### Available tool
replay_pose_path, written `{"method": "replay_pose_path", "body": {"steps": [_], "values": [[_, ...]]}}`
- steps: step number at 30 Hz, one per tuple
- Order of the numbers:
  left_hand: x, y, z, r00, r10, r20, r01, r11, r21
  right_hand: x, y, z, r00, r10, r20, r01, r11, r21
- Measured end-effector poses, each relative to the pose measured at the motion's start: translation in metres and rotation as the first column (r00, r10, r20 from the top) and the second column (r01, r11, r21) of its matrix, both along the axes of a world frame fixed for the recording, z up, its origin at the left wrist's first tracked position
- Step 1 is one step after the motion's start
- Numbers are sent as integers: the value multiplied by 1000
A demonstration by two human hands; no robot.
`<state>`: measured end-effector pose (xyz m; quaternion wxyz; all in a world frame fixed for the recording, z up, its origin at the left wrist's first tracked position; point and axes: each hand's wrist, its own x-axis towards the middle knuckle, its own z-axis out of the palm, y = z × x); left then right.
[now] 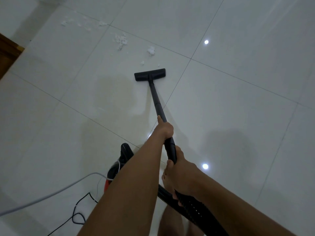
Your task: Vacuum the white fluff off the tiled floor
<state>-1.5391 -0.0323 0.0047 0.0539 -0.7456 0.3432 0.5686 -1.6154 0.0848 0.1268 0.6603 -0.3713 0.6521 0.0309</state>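
**A:** Where is the white fluff [121, 40] lying?

**B:** It is scattered over the tiled floor [238, 116] at the far side. There is one loose patch, a tighter clump to its right, and thinner bits trailing off to the upper left. A few specks sit just beyond the black floor nozzle [150, 74], which lies flat on the tile just short of them.

**A:** And where are the hands?

**B:** They are well back from the fluff, both on the black wand [157, 101]. The left hand [166, 129] is wrapped round it higher up, with the thumb laid along the tube. The right hand [180, 166] grips lower down, where the wand meets the ribbed hose [192, 206].

**A:** Is there anything else nearby?

**B:** A red and black vacuum body [119, 160] sits on the floor under the left forearm. A thin black cord [80, 212] loops beside it, and a pale cable [51, 195] crosses the lower left. A piece of brown wood [8, 53] shows at the left edge.
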Motion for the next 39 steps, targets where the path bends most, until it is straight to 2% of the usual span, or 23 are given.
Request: {"method": "replay_pose_path", "body": {"steps": [2, 5, 17, 25, 28, 33, 39], "values": [[4, -18, 1, 1000, 22, -3, -22, 1000, -14, 3, -18, 2, 1000, 15, -14, -16, 1000, -21], [10, -42, 4, 1000, 26, -12, -25, 999, 45, 9, -44, 7, 1000, 8, -21, -9, 1000, -20], [8, -110, 1, 996, -80, -27, 81, 996, 22, 5, -116, 16, 999, 39, -15, -39, 999, -9], [-7, -152, -6, 1000, 27, -16, -28, 999, -19, -15, -165, 21, 990, 137, -32, -136, 991, 11], [-15, -169, -8, 1000, -2, -11, 2, 1000, -16, -22, -178, 11, 995, 97, -25, -97, 995, 9], [-29, -199, -10, 998, 60, -5, -60, 996, -61, -37, -207, 0, 1000, -21, 6, 20, 997, 73], [-42, -242, -11, 999, 34, 17, -33, 997, -73, -53, -247, -7, 999, -30, 28, 28, 997, 76]]}}
